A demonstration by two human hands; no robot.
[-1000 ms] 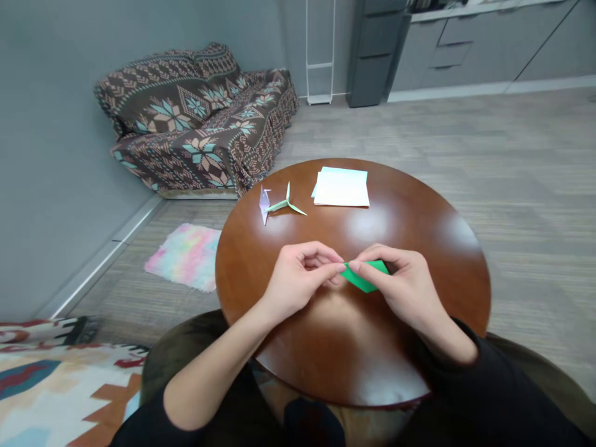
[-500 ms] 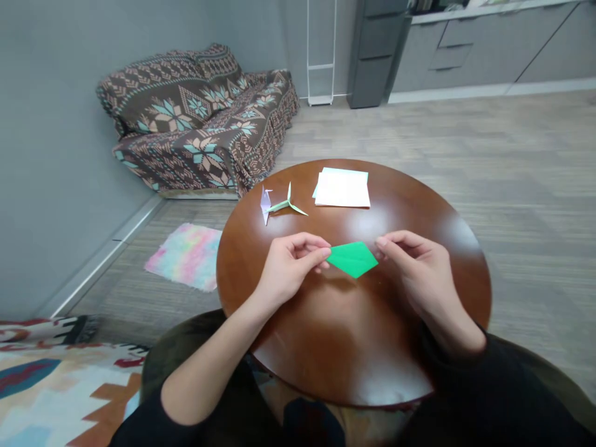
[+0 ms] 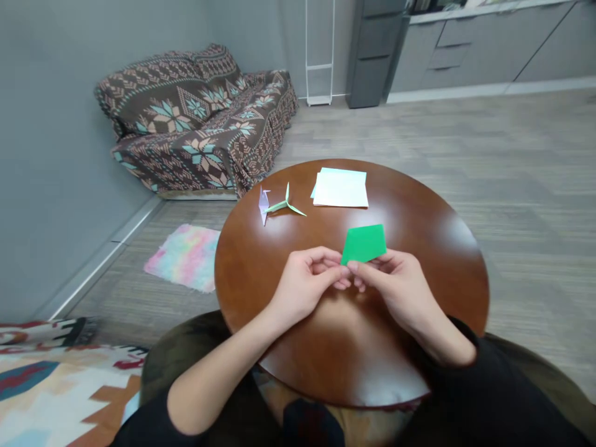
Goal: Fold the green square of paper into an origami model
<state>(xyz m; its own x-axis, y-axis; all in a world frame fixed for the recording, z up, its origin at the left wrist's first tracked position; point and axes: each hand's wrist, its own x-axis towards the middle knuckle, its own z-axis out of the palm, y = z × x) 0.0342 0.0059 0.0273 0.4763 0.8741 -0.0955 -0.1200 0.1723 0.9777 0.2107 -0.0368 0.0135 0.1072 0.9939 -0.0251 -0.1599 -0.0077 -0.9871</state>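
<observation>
A folded piece of green paper (image 3: 364, 242), kite-like in outline, is held above the round brown table (image 3: 339, 360). My left hand (image 3: 311, 278) pinches its lower left tip between thumb and fingers. From the right, my right hand (image 3: 395, 279) grips the lower edge close to that same tip, thumb in front and fingers behind. The two thumbs nearly meet. Some of the fingers behind the paper are hidden.
Toward the back left of the table stand a light green folded paper figure (image 3: 285, 203) and a purple one (image 3: 263, 205). A stack of paper sheets (image 3: 341, 188) lies at the back. Beyond are a covered sofa (image 3: 200, 130) and a fluffy rug (image 3: 186, 257).
The green paper has turned so its narrow tip points down toward me. My right hand has moved left and taken hold of it near that tip, beside my left hand.
</observation>
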